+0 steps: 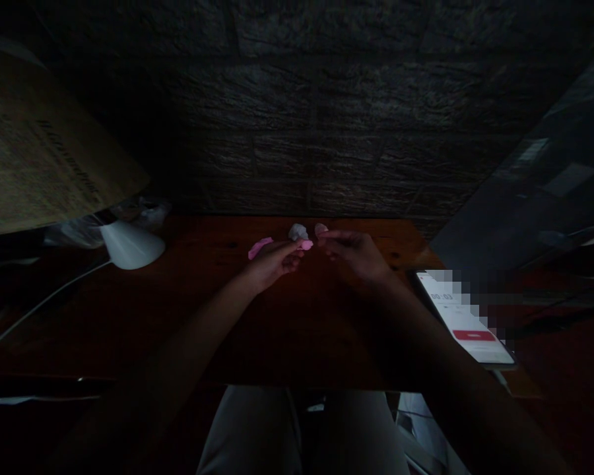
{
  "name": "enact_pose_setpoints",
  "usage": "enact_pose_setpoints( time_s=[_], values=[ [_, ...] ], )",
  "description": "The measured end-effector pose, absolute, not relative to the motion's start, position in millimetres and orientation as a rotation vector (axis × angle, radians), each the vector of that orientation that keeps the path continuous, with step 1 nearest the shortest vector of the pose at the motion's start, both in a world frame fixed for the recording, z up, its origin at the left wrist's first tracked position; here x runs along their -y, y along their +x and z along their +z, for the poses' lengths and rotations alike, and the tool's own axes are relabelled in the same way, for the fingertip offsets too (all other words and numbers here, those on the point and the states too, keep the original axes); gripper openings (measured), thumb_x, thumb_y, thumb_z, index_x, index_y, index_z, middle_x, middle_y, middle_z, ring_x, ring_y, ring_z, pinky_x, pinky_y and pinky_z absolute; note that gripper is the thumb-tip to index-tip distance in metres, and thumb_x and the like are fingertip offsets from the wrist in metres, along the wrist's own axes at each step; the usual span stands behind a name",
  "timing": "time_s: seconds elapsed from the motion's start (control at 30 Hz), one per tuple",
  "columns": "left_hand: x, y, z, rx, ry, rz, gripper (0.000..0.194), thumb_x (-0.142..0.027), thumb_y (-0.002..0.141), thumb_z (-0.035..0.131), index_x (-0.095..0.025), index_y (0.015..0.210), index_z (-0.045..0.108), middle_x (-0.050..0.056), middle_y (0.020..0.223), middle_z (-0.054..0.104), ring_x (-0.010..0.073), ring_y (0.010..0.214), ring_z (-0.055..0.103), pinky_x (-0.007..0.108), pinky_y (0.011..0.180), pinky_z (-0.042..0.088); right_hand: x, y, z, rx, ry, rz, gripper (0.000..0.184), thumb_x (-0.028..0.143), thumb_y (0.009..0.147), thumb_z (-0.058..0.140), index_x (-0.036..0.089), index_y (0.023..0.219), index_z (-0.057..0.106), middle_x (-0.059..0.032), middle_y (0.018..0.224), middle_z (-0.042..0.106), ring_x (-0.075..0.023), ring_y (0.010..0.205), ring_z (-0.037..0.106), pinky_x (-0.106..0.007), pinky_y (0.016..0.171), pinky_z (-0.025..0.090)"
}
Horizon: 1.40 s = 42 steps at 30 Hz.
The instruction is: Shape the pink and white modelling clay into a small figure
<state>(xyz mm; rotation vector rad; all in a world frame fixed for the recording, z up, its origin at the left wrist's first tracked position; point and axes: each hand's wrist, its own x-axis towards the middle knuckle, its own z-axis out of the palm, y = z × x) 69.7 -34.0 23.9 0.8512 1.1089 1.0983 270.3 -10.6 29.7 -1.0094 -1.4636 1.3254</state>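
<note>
My left hand (276,264) pinches a small bright pink lump, soft-looking like clay or crumpled paper (305,245), between thumb and fingers. Just behind it on the wooden table lies a grey-white crumpled lump (298,231). A flatter pink piece (260,247) is partly covered by the back of that hand. My right hand (354,252) is closed in a pinch, its fingertips at a pale pink lump (321,229). Whether those fingers grip this lump or only reach in front of it, I cannot tell in the dim light.
A phone with a lit timer screen (462,323) lies at the table's right end. To the left stands a lamp with a white base (132,245), a large brown paper shade (54,145) and a cord. The table (297,330) meets a dark brick-patterned wall (297,119).
</note>
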Motion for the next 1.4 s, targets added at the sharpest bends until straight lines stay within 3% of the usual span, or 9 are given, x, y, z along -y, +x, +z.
enact_pose_setpoints(
  time_s=[0.3, 0.6, 0.93, 1.1, 1.4],
  values=[
    [33, 72, 23, -1.005, 0.665, 1.037, 0.014, -0.026, 0.084, 0.083, -0.015, 0.082, 0.075, 0.003, 0.076, 0.069, 0.0072, 0.062, 0.058, 0.023, 0.065, 0.047, 13, 268, 31, 1.473, -0.957, 1.312, 0.040, 0.056, 0.068, 0.088, 0.024, 0.091, 0.083, -0.0038, 0.092, 0.076, -0.0156, 0.076, 0.062, -0.030, 0.068, 0.052],
    [37, 70, 25, -0.961, 0.880, 1.016, 0.024, -0.032, 0.071, 0.092, -0.016, 0.082, 0.078, 0.002, 0.084, 0.070, 0.0071, 0.070, 0.058, 0.023, 0.067, 0.044, 18, 265, 34, 1.615, -0.946, 1.281, 0.039, 0.061, 0.073, 0.082, 0.025, 0.087, 0.082, -0.0024, 0.083, 0.072, -0.0157, 0.073, 0.060, -0.032, 0.069, 0.052],
    [38, 70, 18, -0.968, 1.094, 1.037, 0.038, -0.047, 0.066, 0.092, -0.016, 0.084, 0.079, 0.004, 0.086, 0.070, 0.0100, 0.072, 0.059, 0.025, 0.068, 0.045, 20, 267, 36, 1.488, -1.035, 1.455, 0.030, 0.044, 0.068, 0.088, 0.024, 0.091, 0.083, -0.0033, 0.091, 0.076, -0.0144, 0.077, 0.064, -0.026, 0.067, 0.051],
    [37, 69, 13, -0.977, 1.242, 1.072, 0.032, -0.045, 0.075, 0.085, -0.017, 0.089, 0.080, 0.005, 0.085, 0.070, 0.0102, 0.069, 0.058, 0.026, 0.065, 0.044, 21, 269, 36, 1.423, -1.033, 1.594, 0.025, 0.039, 0.071, 0.086, 0.026, 0.092, 0.084, -0.0049, 0.102, 0.078, -0.0150, 0.082, 0.066, -0.024, 0.066, 0.051],
    [36, 68, 14, -0.989, 1.430, 1.100, 0.031, -0.045, 0.080, 0.081, -0.019, 0.096, 0.083, 0.003, 0.075, 0.069, 0.0105, 0.064, 0.055, 0.025, 0.061, 0.043, 18, 269, 32, 1.307, -1.025, 1.769, 0.020, 0.032, 0.071, 0.086, 0.027, 0.090, 0.082, -0.0025, 0.097, 0.080, -0.0152, 0.084, 0.070, -0.022, 0.062, 0.046]
  ],
)
